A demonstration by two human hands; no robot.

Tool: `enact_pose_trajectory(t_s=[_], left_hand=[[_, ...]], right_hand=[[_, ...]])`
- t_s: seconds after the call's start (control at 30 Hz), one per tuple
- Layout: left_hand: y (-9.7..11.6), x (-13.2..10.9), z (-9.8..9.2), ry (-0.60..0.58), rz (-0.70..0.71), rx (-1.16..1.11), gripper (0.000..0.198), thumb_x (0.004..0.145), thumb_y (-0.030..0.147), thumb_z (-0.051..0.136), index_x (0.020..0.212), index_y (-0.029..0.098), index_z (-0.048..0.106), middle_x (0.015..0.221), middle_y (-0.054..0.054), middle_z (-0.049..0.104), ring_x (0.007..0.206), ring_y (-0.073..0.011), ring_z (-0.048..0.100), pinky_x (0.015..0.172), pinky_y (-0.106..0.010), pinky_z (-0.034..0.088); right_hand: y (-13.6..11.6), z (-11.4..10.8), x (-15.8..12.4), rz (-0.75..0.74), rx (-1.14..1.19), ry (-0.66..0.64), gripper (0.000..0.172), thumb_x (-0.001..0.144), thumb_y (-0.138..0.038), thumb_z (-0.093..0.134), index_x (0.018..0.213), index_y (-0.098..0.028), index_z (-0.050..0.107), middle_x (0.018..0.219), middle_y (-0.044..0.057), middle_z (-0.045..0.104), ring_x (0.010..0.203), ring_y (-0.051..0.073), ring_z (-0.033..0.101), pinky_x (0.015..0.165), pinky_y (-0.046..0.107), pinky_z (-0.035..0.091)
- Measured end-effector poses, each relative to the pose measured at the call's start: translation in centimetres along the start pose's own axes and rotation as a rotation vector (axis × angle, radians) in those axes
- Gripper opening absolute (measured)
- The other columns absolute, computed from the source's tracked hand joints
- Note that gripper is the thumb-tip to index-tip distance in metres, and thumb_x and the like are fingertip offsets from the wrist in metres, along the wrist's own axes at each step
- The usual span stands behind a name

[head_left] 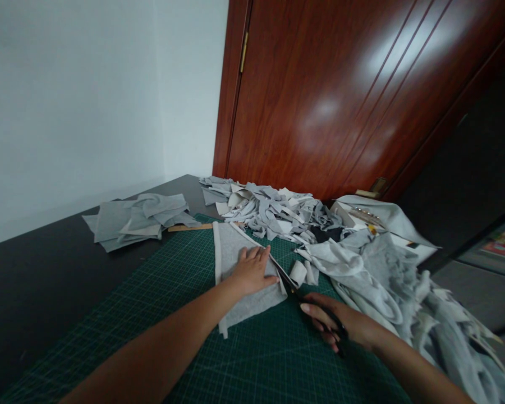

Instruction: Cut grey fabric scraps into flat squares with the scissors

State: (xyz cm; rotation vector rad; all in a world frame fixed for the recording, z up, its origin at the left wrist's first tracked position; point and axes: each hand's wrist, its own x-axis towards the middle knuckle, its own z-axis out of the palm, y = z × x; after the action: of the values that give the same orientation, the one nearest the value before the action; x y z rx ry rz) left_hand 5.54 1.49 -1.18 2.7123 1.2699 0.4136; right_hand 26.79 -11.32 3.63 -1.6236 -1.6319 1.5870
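Observation:
A light grey piece of fabric [239, 303] with pale edge bands lies on the green cutting mat [269, 353]. My left hand [255, 271] rests flat on it, fingers spread, near its right slanted edge. Black scissors [293, 290] are in my right hand [330, 320], whose fingers wrap round the handles. Their blades point up and left along the fabric's right edge, close to my left fingertips. A narrow strip runs along that edge beside the blades. Small rolled white pieces [298, 272] lie just right of the blades.
Flat grey fabric pieces [138, 219] lie at the left on the black table [33, 269]. A wooden ruler [189, 227] crosses the mat's far edge. Grey scraps [269, 207] are heaped at the back. More fabric [374, 275] and a white box [345, 216] stand right, before a brown door [303, 101].

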Motion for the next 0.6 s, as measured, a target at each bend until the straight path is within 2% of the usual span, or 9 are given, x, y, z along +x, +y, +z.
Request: enact_pose_trajectory(t_s=[0.2, 0.6], left_hand=[[0.0, 0.0, 0.0, -0.001, 0.004, 0.002, 0.084, 0.089, 0.058, 0.046, 0.152, 0.012, 0.015, 0.155, -0.017, 0.029, 0.142, -0.0338, 0.023, 0.113, -0.054, 0.013], [-0.1, 0.1, 0.1, 0.007, 0.000, -0.003, 0.084, 0.089, 0.058, 0.046, 0.151, 0.010, 0.016, 0.155, -0.017, 0.030, 0.142, -0.0331, 0.024, 0.113, -0.052, 0.014]], right_hand=[[0.4, 0.2, 0.2, 0.004, 0.032, 0.022, 0.047, 0.083, -0.066, 0.055, 0.090, -0.021, 0.043, 0.066, -0.010, 0.042, 0.042, 0.003, 0.040, 0.038, 0.016, 0.038], [-0.8, -0.1, 0.2, 0.007, 0.005, 0.037, 0.057, 0.073, -0.073, 0.060, 0.090, -0.020, 0.045, 0.064, -0.010, 0.041, 0.041, 0.002, 0.037, 0.035, 0.015, 0.036]])
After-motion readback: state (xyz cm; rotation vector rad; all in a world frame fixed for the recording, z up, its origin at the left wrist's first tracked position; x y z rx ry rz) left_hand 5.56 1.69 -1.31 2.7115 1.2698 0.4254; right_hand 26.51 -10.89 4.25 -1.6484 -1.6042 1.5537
